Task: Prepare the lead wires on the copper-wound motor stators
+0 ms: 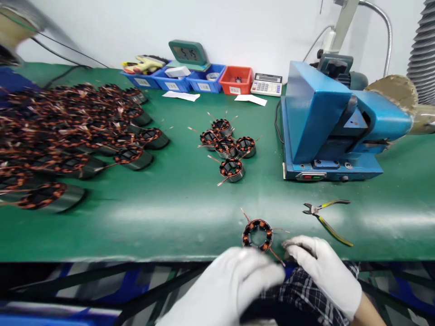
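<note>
My left hand (234, 283), in a white glove, is closed around the lower part of a small motor stator (257, 234) with copper windings, held at the table's front edge. Thin copper leads stick out from the stator. My right hand (322, 269), also gloved, sits just to the right of it with fingers curled; the fingertips point toward one lead and are slightly smeared. Yellow-handled wire cutters (324, 215) lie on the green table (176, 213) right of the stator, apart from both hands.
A cluster of several stators (227, 145) stands mid-table, and a large pile of stators (68, 136) fills the left. A blue machine (326, 127) stands at right. Blue bins (173, 79), a red bin (236, 80), a calculator (267, 84) and a clock (188, 53) line the back.
</note>
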